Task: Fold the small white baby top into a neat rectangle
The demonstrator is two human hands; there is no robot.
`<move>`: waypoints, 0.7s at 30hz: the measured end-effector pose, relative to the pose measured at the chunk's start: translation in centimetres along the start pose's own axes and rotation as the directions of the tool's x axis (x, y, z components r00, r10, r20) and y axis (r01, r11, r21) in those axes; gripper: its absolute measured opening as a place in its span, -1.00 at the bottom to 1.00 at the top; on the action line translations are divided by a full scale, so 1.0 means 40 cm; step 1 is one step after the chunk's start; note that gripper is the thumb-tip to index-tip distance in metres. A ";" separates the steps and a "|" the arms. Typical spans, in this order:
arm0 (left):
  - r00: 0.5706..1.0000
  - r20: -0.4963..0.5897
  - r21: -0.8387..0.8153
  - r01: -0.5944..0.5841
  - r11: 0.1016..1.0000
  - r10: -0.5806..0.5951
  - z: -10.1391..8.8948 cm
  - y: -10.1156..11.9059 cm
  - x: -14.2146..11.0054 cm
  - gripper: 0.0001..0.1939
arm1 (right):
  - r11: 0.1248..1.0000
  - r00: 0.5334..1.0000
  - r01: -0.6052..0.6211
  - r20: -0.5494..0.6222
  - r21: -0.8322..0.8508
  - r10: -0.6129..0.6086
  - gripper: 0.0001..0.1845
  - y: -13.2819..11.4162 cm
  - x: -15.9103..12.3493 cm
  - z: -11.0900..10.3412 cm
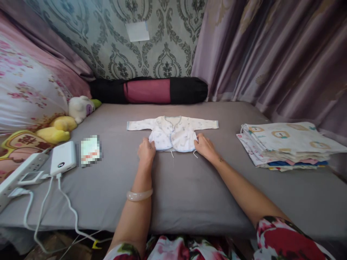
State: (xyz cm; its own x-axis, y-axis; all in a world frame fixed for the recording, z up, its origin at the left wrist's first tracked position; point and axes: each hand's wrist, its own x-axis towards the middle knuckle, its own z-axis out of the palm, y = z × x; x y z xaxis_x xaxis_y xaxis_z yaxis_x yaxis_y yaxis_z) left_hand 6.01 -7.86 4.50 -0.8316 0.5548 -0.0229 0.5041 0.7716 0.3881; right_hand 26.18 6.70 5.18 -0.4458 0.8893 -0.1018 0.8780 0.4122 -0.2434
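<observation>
A small white baby shirt with pale blue trim lies spread on the grey sheet, its sleeves stretched out to both sides and its neckline facing away from me. Two thin ties hang from its lower hem. My left hand is closed on the shirt's lower left corner, fingertips pinching the edge. At the lower right corner, my right hand pinches the fabric between thumb and fingers. A pale bangle circles my left wrist.
Folded printed cloths are stacked at the right. On the left lie a white power bank, a power strip with cables, a blurred card and plush toys. A black and pink roll-shaped bag lies along the wall.
</observation>
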 end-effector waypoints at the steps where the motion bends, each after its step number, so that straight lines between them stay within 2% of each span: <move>1: 1.000 0.007 0.002 0.001 1.000 -0.001 -0.003 -0.004 0.000 -0.66 | 1.000 1.000 0.009 0.004 -0.020 -0.009 -0.62 -0.001 -0.007 -0.001; 4: 1.000 0.002 0.020 -0.012 1.000 0.012 -0.011 -0.011 -0.001 -0.67 | 0.997 0.999 0.043 0.020 -0.069 -0.042 -0.63 0.006 -0.015 -0.007; 8: 0.983 -0.134 0.123 -0.113 0.986 0.129 -0.013 0.007 -0.006 -0.72 | 0.989 0.997 0.077 -0.002 -0.127 -0.078 -0.67 0.006 0.015 -0.028; 11: 0.918 -0.217 0.125 -0.311 0.942 0.332 0.006 0.034 -0.003 -0.73 | 0.977 0.977 0.185 -0.089 -0.109 -0.195 -0.70 -0.025 0.080 -0.046; 14: 0.827 -0.207 0.071 -0.521 0.851 0.523 0.041 0.052 0.009 -0.78 | 0.943 0.938 0.332 -0.092 -0.034 -0.334 -0.73 -0.089 0.169 -0.051; 16: 0.795 -0.183 0.041 -0.582 0.812 0.579 0.064 0.054 0.018 -0.79 | 0.921 0.919 0.388 -0.079 0.015 -0.386 -0.74 -0.141 0.229 -0.044; 18: 0.800 -0.156 0.027 -0.582 0.813 0.579 0.079 0.051 0.027 -0.75 | 0.914 0.915 0.402 -0.056 0.061 -0.399 -0.75 -0.192 0.281 -0.031; 21: 0.832 -0.076 0.026 -0.549 0.836 0.549 0.088 0.046 0.035 -0.63 | 0.919 0.926 0.372 0.012 0.128 -0.377 -0.79 -0.253 0.337 -0.009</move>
State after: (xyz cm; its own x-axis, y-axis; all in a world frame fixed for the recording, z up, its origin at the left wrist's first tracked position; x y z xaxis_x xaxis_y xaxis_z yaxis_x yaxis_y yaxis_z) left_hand 6.59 -4.56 1.95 -0.4333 0.8616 0.2643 0.8836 0.3485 0.3127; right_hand 11.34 14.58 6.64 -0.7459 0.6659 -0.0146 0.6188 0.6847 -0.3851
